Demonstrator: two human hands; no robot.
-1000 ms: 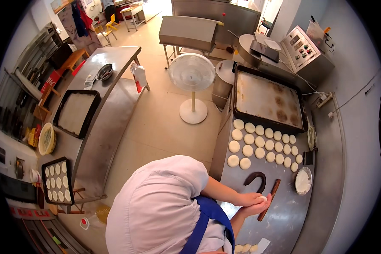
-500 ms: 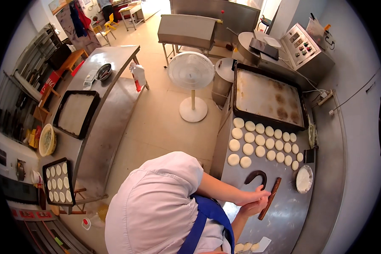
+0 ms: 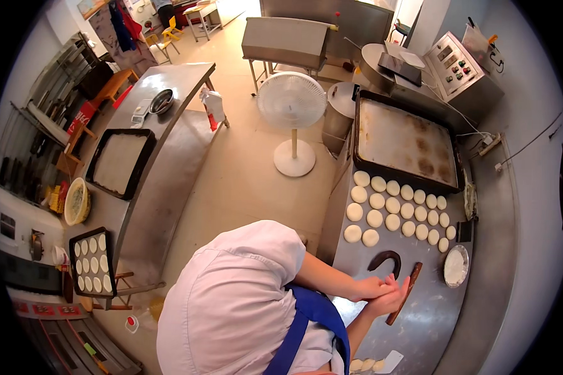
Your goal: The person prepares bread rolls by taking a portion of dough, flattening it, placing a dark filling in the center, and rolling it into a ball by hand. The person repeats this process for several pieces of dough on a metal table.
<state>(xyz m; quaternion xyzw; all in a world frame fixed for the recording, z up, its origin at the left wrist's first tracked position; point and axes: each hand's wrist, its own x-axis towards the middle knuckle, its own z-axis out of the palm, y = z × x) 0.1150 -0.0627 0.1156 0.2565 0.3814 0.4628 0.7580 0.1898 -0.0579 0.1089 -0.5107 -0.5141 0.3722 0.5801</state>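
My left hand [image 3: 375,288] is closed and pressed against my right hand [image 3: 386,303] above the steel worktable [image 3: 419,340]. The right hand is cupped beneath it, a few fingertips pointing up past the left; whatever lies between the palms is hidden. Right beside the fingers is a brown rolling pin [image 3: 405,294]. Just beyond them lies a dark brown, hook-shaped roll [image 3: 386,259], its material unclear. Several rows of pale round dough pieces [image 3: 392,205] cover the far part of the table. Near my body rest a few small dough pieces [image 3: 366,365] by a white scraper [image 3: 391,361].
At the right edge stands a bowl of white powder [image 3: 456,265]. A large black-rimmed baking tray [image 3: 410,145] sits behind the dough rounds. A white floor fan [image 3: 292,100] stands in the aisle. Along the left table are an unfilled tray [image 3: 120,164] and a dough-filled tray [image 3: 109,237].
The whole view has shifted slightly to the right. My hands stay together, but the left has curled more tightly and the right fingertips now show past it. The table items have not moved.
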